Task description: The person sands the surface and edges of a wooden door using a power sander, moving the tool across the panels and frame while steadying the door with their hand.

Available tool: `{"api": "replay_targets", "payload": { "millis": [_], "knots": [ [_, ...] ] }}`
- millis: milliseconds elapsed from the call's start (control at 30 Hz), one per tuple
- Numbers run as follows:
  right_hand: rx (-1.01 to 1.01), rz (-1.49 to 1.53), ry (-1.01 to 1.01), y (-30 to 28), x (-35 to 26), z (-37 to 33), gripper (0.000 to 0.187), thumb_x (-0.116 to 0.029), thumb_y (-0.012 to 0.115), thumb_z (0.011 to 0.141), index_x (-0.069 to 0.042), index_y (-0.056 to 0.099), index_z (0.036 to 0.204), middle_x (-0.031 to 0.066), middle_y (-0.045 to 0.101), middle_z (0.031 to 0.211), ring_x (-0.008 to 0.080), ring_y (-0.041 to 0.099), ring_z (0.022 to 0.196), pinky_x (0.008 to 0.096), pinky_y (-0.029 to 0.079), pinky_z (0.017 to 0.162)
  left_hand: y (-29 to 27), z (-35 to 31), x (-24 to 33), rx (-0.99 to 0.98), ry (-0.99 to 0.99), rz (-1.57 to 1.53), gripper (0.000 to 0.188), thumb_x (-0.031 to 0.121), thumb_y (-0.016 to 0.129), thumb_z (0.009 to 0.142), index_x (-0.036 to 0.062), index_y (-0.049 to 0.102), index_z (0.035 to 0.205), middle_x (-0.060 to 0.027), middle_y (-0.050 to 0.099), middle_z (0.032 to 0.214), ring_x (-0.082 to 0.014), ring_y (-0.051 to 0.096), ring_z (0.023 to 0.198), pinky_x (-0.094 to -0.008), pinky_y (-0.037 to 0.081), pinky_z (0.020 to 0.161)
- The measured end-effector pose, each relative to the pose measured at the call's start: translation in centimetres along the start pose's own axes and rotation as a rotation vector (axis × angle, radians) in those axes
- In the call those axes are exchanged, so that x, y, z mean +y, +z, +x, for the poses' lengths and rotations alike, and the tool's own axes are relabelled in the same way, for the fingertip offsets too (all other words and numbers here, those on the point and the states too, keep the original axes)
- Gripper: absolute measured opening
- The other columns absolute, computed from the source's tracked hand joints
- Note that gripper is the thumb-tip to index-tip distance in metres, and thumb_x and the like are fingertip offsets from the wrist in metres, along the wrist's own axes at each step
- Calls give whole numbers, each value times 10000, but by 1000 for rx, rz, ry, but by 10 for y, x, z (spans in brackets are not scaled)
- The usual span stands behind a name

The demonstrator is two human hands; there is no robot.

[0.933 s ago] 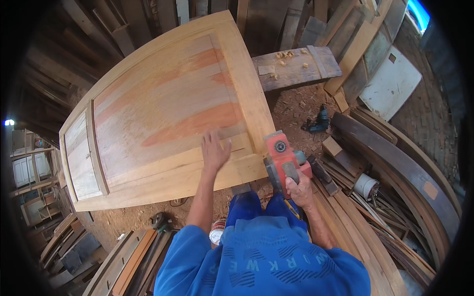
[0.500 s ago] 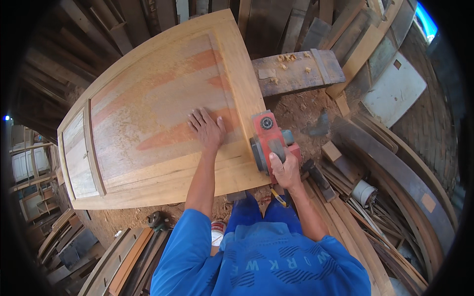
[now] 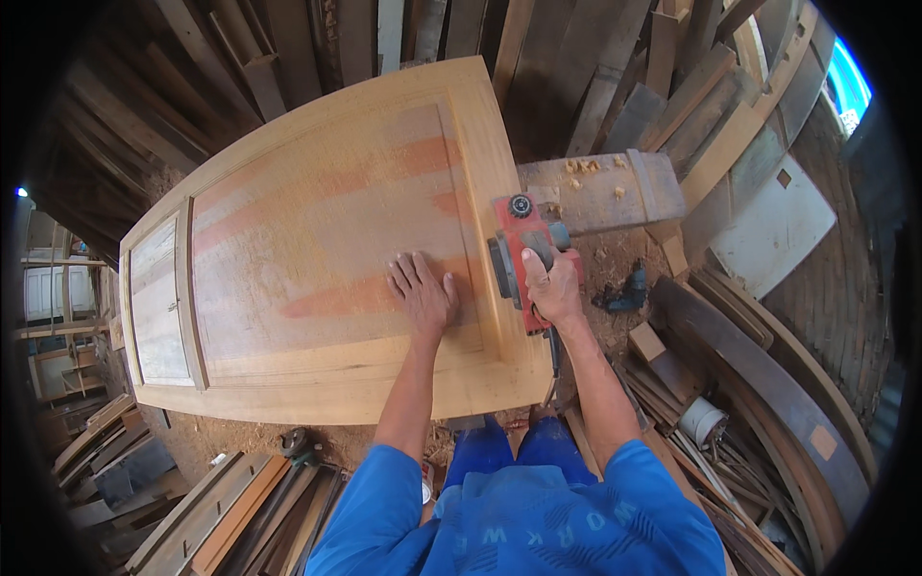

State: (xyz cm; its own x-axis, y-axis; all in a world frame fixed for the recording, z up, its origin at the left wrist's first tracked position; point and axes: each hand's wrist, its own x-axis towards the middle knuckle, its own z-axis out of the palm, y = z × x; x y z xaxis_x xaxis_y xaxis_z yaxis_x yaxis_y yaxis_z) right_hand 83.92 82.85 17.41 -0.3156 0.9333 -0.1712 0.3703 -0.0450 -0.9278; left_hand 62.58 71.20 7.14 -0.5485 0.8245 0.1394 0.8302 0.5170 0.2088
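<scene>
A large pale wooden door (image 3: 317, 259) with recessed panels lies flat before me, sawdust and reddish streaks on its face. My left hand (image 3: 425, 296) rests on the big panel near the right end, fingers spread and holding nothing. At the door's right edge, my right hand (image 3: 554, 288) is wrapped around the grip of a red electric planer (image 3: 520, 252) with a black knob on top. The planer sits on the frame strip along that edge. Its black cord (image 3: 554, 355) hangs down from the near end. The underside of the planer is hidden.
A thick wooden beam (image 3: 600, 192) with curled shavings sticks out beyond the door's right end. A blue-green power drill (image 3: 629, 291) lies on the sawdust-covered floor at right. Stacked boards (image 3: 254, 518) and a white bucket (image 3: 703, 422) surround me; planks lean along the back.
The planer in my right hand has moved away from me along the door's right edge. My left hand stays flat on the panel. The view has shifted slightly.
</scene>
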Motion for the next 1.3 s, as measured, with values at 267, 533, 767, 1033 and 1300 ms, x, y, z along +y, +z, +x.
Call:
{"api": "replay_targets", "payload": {
  "millis": [267, 533, 767, 1033, 1300],
  "knots": [
    [22, -15, -49, 11, -11, 79, 542, -493, 600, 1007, 43, 681, 998, 239, 694, 781, 424, 707, 795, 483, 532, 715, 12, 22, 33, 26, -261, 50, 862, 513, 528, 952, -73, 341, 1556, -368, 267, 1621, -545, 174, 1528, -667, 97, 1225],
    [3, -4, 24, 18, -48, 148, 583, -507, 614, 1000, 24, 673, 766, 118, 630, 550, 236, 664, 499, 407, 525, 528, 6, 20, 36, -23, -272, 38, 878, 516, 505, 963, -65, 283, 1583, -347, 218, 1653, -518, 106, 1559, -655, 34, 1234],
    [3, -125, 77, 26, -73, 225, 509, -491, 603, 1003, -12, 714, 873, 72, 643, 600, 177, 655, 498, 358, 525, 509, -1, 27, 41, -43, -303, -11, 901, 475, 533, 914, -92, 279, 1567, -372, 227, 1632, -532, 80, 1553, -653, 6, 1232],
    [-24, -107, 97, 41, -95, 301, 458, -476, 621, 1003, -35, 734, 1053, 55, 638, 645, 167, 637, 508, 350, 504, 490, -13, 32, 46, -124, -333, -29, 904, 461, 523, 908, -127, 277, 1548, -401, 196, 1629, -552, 70, 1546, -659, -5, 1230],
    [-51, -103, 150, 56, -96, 402, 464, -493, 635, 995, -39, 713, 1042, 59, 618, 649, 151, 588, 490, 339, 478, 463, -13, 33, 47, -117, -337, -39, 910, 461, 516, 909, -144, 270, 1542, -421, 183, 1622, -574, 59, 1539, -672, -20, 1224]
  ]
}}
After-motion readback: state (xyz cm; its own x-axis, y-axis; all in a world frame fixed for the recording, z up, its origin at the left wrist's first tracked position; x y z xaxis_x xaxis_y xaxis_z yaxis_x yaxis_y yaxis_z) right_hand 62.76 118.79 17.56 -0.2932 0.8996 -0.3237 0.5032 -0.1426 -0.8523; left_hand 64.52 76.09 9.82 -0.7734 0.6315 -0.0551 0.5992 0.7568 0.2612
